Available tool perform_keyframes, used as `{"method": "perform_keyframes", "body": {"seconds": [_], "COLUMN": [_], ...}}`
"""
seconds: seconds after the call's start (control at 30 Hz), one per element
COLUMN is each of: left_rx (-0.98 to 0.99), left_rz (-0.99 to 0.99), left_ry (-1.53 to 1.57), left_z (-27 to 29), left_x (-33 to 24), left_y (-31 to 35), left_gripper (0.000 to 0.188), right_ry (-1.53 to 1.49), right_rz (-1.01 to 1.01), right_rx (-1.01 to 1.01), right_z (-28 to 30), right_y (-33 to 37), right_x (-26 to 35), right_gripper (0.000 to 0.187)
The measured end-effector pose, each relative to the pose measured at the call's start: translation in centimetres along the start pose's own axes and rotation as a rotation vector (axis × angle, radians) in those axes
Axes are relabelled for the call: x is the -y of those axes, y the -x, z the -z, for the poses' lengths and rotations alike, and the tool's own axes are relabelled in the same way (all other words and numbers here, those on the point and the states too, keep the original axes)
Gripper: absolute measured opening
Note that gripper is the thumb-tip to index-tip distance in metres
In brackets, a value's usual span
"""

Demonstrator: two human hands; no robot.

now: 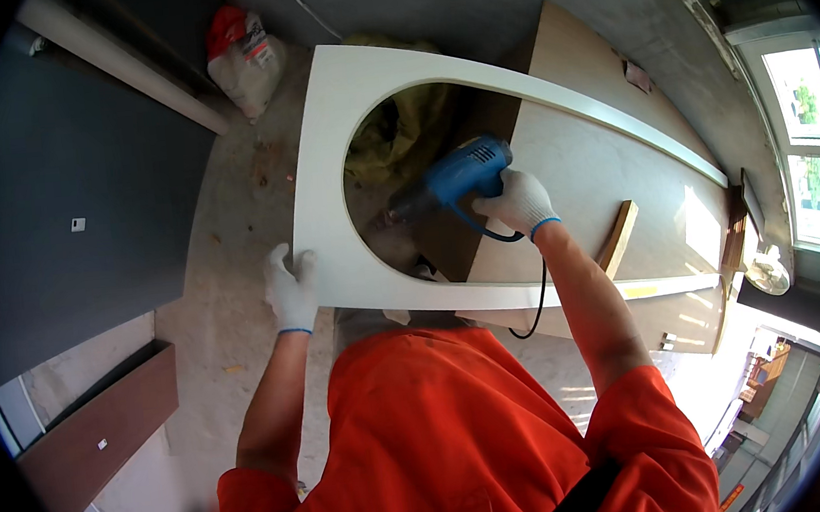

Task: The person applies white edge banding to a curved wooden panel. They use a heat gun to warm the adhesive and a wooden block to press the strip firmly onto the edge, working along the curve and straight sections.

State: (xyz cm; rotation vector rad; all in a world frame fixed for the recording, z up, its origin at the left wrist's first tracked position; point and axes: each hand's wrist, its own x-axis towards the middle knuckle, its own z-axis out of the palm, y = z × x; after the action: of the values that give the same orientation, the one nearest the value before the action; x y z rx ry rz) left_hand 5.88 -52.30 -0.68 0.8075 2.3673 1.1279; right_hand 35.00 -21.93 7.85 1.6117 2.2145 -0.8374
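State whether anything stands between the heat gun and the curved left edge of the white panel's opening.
Nothing visible does: the blue heat gun, held in the right grip, points its nozzle toward that edge of the white panel. The left grip is at the panel's outer edge, outside that path.

Heat gun (466, 171) @ opening (401, 130) in panel (322, 195), batten (619, 240) R, bag (246, 70) behind L

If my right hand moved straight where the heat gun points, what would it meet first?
Probably the white panel, at the left edge of its opening, with the blue heat gun leading; depth is unclear, so it might pass underneath.
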Motion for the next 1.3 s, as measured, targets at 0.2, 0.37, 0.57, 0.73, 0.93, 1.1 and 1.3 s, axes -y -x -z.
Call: {"method": "perform_keyframes", "body": {"seconds": [0.2,0.37,0.57,0.73,0.93,1.1,1.3], "left_rx": [0.308,0.758,1.163,1.232,1.195,0.935,0.139], "left_rz": [-0.678,-0.904,-0.582,-0.312,-0.141,-0.177,-0.189], "left_ry": [0.069,-0.203,-0.520,-0.412,-0.133,0.027,-0.143], "left_z": [-8.6,-25.3,-36.1,-38.7,-24.5,-11.4,1.7], "left_x": [-10.5,-22.6,-35.1,-31.5,-28.3,-23.0,-3.1], "left_y": [3.9,10.8,20.5,20.8,12.3,8.5,2.8], "left_gripper": [0.017,0.045,0.091,0.066,0.062,0.056,0.060], "right_ry": [-0.269,-0.865,-1.182,-0.932,-0.506,-0.665,-0.437], "right_rz": [-0.143,-0.513,-0.932,-0.979,-0.406,-0.117,-0.016], "right_rx": [-0.203,-0.416,-0.836,-0.743,-0.505,-0.189,0.427], "right_z": [0.6,3.1,2.4,1.1,1.9,0.8,-5.3], "right_y": [4.7,12.6,15.8,16.2,12.1,7.8,4.1], "right_x": [-7.6,-17.7,-35.0,-42.7,-21.4,-1.3,8.4], "right_gripper": [0.052,0.025,0.019,0.027,0.090,0.089,0.072]}}
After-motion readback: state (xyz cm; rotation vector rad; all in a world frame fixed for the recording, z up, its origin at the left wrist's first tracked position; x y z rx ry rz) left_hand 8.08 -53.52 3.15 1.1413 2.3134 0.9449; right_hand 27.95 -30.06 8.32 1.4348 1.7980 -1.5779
